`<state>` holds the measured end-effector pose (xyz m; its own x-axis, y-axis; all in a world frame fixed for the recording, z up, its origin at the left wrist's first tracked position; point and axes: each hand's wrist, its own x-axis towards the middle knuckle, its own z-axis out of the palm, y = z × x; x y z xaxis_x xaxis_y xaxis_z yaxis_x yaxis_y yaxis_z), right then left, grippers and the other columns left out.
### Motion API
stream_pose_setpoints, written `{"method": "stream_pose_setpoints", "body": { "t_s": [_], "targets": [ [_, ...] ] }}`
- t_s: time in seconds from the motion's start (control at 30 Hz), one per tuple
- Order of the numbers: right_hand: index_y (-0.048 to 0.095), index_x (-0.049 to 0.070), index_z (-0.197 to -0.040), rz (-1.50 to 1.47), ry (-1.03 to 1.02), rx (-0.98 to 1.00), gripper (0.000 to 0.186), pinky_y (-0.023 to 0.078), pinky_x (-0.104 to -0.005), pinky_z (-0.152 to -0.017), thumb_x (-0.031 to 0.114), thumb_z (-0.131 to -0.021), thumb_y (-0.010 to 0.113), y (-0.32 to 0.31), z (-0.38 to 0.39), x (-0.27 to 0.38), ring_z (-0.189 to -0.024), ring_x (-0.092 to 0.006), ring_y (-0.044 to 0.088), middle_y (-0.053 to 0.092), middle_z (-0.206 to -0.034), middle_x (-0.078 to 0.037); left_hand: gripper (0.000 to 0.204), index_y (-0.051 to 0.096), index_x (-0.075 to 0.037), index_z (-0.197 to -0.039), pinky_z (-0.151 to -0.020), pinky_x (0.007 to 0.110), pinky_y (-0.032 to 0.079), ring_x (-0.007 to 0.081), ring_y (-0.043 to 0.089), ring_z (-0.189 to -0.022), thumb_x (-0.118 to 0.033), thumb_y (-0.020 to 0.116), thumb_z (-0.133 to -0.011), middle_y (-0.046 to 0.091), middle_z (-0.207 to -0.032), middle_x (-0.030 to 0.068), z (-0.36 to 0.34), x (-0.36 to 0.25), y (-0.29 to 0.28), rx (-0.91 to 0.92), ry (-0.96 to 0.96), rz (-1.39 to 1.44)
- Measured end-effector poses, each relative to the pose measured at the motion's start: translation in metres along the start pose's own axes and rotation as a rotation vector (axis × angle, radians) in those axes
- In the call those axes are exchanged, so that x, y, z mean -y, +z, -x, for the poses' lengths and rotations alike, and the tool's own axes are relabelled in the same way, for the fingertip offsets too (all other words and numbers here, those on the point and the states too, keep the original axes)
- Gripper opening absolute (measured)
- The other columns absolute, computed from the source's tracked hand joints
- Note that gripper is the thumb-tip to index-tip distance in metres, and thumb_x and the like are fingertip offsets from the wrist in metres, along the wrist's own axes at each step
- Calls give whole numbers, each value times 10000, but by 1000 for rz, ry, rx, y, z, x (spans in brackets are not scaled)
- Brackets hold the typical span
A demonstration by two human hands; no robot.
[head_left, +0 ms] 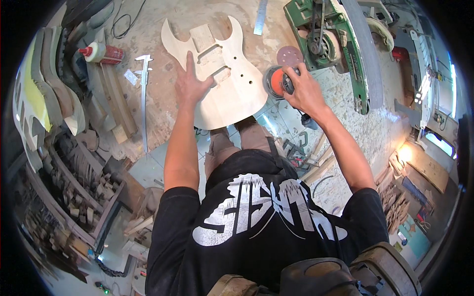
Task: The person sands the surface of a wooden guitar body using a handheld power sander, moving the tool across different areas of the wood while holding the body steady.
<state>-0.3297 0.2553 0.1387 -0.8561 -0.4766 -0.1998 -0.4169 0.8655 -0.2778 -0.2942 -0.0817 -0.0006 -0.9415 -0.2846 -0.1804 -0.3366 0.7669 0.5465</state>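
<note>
Before us, the dusty workbench spreads across the upper part of the view. At its right stands a green belt machine, its pulley exposed and a long grey belt along its far side. At the far left we see curved wooden blanks standing close together, one of them with a yellow face.

Our pale wooden electric guitar body lies flat at the bench's near edge, its two horns pointing away from us and its rounded lower end reaching past that edge, above our legs. Cavities are cut into its face, with a few dark round holes to their right. Long wooden strips lie on the left of the bench, and nearer the body a vernier caliper lies lengthwise.

Our left hand rests on the body's left side, thumb spread away from the fingers, pinching nothing. Our right hand curls around an orange and black orbital sander at the body's right edge; whether its pad touches the wood we cannot tell.

A white and red glue bottle lies on its side atop the strips. Beyond the right horn is a steel ruler, and just beyond the sander, a round perforated sanding disc.
</note>
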Motion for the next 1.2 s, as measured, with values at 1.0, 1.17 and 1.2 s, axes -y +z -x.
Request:
{"method": "stream_pose_setpoints", "body": {
  "t_s": [1.0,1.17,1.2],
  "targets": [
    [559,190,-1400,-26,235,37,665,574,-568,-901,156,-796,837,1,41,6,-1127,-496,654,537,-1264,-223,1188,292,-207,-1705,-1110,504,527,496,532,-1415,-471,835,-682,154,-1729,342,0,0,-2,0,17,-2],
    [563,184,-1407,-48,253,-3,686,584,-547,-859,201,-777,835,0,37,2,-1063,-476,682,544,-1264,-202,1191,290,-212,-1708,-1102,496,534,488,537,-1414,-474,836,-683,157,-1733,333,1,0,-3,-16,36,18],
    [565,181,-1405,-46,247,-15,680,582,-548,-857,202,-779,829,-2,34,4,-1061,-477,683,545,-1277,-204,1192,287,-216,-1709,-1100,497,536,489,537,-1414,-472,837,-682,158,-1733,332,1,2,-3,-17,35,14]
  ]
}}
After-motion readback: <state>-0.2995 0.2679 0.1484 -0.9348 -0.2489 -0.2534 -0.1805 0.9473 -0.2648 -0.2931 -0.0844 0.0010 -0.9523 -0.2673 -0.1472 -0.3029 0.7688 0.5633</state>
